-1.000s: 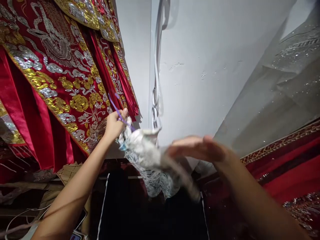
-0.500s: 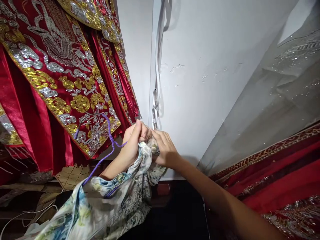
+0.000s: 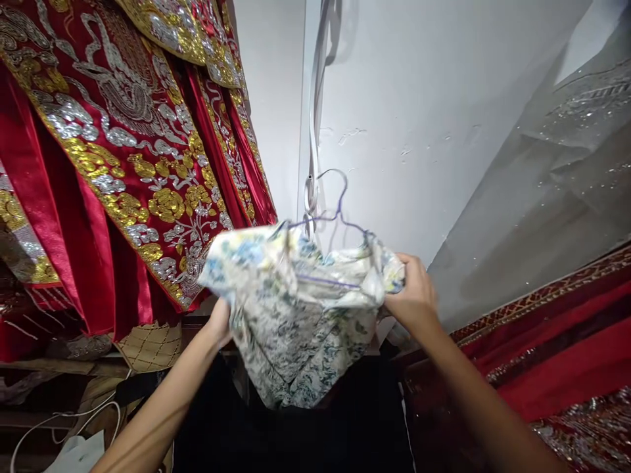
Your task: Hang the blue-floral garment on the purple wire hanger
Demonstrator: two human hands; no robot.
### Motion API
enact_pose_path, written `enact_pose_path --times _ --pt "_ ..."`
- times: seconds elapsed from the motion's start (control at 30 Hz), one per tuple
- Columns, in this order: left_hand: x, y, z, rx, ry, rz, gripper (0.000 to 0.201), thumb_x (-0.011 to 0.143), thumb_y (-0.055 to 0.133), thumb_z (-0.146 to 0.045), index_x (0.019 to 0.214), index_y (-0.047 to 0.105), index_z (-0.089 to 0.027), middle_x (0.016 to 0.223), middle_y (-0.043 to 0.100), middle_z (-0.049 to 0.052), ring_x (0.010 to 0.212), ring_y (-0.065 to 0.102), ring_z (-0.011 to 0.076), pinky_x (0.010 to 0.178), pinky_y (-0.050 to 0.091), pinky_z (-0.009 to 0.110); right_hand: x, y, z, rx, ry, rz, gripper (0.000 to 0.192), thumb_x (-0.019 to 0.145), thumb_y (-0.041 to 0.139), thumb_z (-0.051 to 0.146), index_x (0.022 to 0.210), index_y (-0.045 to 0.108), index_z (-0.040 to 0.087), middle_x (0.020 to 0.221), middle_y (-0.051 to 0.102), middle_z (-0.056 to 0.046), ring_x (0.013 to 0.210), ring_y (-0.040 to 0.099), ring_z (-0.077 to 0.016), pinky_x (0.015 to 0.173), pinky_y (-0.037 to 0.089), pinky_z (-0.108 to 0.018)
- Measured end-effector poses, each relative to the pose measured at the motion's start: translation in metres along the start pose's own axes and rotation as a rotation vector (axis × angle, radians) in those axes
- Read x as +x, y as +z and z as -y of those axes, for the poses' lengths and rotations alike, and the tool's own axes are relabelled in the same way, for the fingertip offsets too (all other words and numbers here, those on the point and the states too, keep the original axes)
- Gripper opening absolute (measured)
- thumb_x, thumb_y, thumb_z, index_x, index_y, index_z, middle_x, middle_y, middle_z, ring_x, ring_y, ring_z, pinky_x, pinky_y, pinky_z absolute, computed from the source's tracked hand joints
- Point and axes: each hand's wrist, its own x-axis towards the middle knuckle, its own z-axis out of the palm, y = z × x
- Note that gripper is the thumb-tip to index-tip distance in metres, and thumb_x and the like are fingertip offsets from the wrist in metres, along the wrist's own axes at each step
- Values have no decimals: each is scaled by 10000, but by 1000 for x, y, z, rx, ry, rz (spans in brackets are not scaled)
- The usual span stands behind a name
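You hold the blouse [image 3: 296,315] on its hanger [image 3: 335,210] in the middle of the view, in front of the wall [image 3: 419,131]. Your right hand [image 3: 414,302] is closed on the shoulder edge at 3 o'clock; your left hand [image 3: 219,322] grips the cloth at 9 o'clock, its fingers hidden behind the fabric. The blouse looks light, thin and soft, so it will sag and may slide off the thin wire. Better to take it at the shoulders, or by the hook at 12 o'clock. The red robes [image 3: 123,164] hang at 10 o'clock, near it.
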Motion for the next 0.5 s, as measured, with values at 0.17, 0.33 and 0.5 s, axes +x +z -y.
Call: enact_pose_path --times 0.17,0.33,0.5 --pt "-27 -10 52 -120 -187 -35 665 760 640 -759 1113 740 -204 1176 747 132 1267 611 384 1085 482 531 32 -9 6 -36 36 1 542 705 692 378 1210 549 238 1169 654 -124 1083 605 -373 778 447 -396" --pt "-53 17 81 -104 -170 -137 634 697 858 -440 1273 675 -249 1394 643 92 1378 521 351 1209 357 466 34 -8 33 -12 -104 8 636 693 690 312 1301 527 223 1248 611 -151 1196 536 -400 958 439 -502" --pt "-89 44 117 -248 -352 -204 781 698 870 -436 1401 557 -300 1509 537 92 1442 441 330 1236 312 460 -38 8 55 274 -188 205 771 799 657 325 1515 375 281 1492 472 -136 1458 307 -424 1120 336 -646"
